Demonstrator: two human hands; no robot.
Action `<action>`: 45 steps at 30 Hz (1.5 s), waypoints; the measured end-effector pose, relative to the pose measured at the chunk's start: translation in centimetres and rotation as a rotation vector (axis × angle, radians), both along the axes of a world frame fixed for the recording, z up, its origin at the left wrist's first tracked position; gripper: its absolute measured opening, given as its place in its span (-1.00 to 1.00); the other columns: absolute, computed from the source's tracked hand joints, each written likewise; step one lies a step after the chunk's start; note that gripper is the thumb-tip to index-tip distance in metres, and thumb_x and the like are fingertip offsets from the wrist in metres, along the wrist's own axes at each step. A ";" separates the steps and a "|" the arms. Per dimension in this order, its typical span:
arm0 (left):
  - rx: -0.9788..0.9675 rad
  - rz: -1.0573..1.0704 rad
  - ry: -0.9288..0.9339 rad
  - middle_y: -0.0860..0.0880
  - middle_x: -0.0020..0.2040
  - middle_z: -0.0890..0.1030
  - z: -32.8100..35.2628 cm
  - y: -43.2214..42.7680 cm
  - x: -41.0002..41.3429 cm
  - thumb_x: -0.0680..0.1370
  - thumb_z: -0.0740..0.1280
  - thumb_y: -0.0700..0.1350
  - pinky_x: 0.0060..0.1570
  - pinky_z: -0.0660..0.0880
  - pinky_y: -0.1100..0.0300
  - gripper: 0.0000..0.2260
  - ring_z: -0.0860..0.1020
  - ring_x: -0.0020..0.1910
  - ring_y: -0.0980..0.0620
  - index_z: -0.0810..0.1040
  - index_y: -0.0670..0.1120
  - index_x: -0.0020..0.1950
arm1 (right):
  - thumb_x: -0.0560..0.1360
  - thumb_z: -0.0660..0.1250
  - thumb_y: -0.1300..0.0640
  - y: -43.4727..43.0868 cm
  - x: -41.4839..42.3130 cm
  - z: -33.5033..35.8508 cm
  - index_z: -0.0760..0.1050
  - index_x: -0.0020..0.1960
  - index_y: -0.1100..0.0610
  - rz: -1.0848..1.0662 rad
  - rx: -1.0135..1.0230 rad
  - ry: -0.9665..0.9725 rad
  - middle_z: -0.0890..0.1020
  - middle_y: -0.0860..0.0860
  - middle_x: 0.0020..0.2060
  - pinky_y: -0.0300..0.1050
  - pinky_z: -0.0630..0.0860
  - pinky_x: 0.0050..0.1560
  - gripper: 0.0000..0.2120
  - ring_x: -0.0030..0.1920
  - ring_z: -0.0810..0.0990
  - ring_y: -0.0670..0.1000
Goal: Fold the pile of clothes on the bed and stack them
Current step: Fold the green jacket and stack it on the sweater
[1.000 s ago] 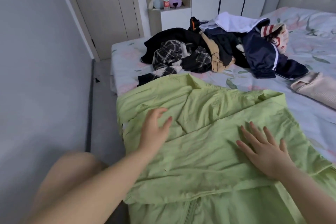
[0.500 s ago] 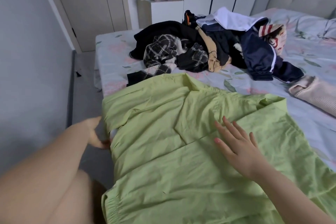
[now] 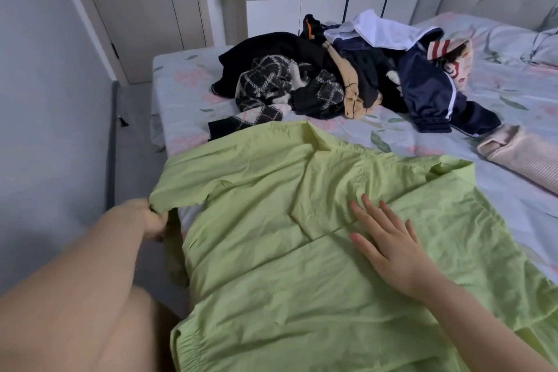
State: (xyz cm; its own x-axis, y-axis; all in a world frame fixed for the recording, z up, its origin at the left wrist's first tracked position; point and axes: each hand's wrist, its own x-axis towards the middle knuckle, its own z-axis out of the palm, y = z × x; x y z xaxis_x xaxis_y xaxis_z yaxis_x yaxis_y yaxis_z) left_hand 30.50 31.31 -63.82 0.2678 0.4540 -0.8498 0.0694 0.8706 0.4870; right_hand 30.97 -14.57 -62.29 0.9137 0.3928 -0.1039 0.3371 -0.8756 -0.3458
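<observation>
In the head view, the green shirt (image 3: pixel 271 251) lies spread on the bed (image 3: pixel 187 69) right under our hands, its long axis running away from us toward the collar. Our right hand (image 3: pixel 389 248) rests flat on its middle, fingers straight and slightly spread. Our left hand (image 3: pixel 154 222), well to the left of it, grips the sleeve edge hanging off the bedside. We judge that the fold goes rightward, toward the flat hand. The unfolded pile (image 3: pixel 347 75) lies beyond both hands.

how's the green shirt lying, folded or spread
Spread: green shirt lies flat on bed; left hand grips its sleeve, right hand rests flat on it.
</observation>
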 end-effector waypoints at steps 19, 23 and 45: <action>1.524 -2.207 -0.510 0.22 0.04 0.65 5.6 -18.9 -2.0 0.40 0.48 0.19 0.21 0.48 0.15 -0.72 0.57 0.06 0.25 0.65 0.11 0.05 | 0.58 -0.05 -0.35 -1.3 1.1 4.3 0.41 0.28 0.15 -0.702 1.349 0.602 0.59 0.23 0.19 0.12 0.52 -0.01 -0.35 -0.01 0.62 0.24; 1.402 -1.910 -0.242 0.07 -0.23 0.69 6.3 -17.6 -1.4 0.36 0.18 0.52 -0.18 0.56 0.21 -0.41 0.65 -0.22 0.14 0.60 0.01 -0.22 | 0.53 -0.01 -0.41 -3.6 1.2 4.4 0.44 0.16 0.27 -0.733 1.445 0.748 0.62 0.34 0.03 0.30 0.49 -0.01 -0.26 0.01 0.61 0.36; 0.650 -0.924 -0.099 -0.17 -0.16 0.54 5.5 -13.4 1.2 0.57 0.14 -0.50 -0.45 0.54 0.23 -0.60 0.52 -0.24 -0.06 0.47 -0.26 0.35 | 0.59 0.32 0.02 -5.2 -2.9 7.4 0.59 0.19 0.30 0.613 0.417 1.132 0.62 0.32 0.14 -0.18 0.56 -0.07 -0.64 -0.02 0.64 -0.13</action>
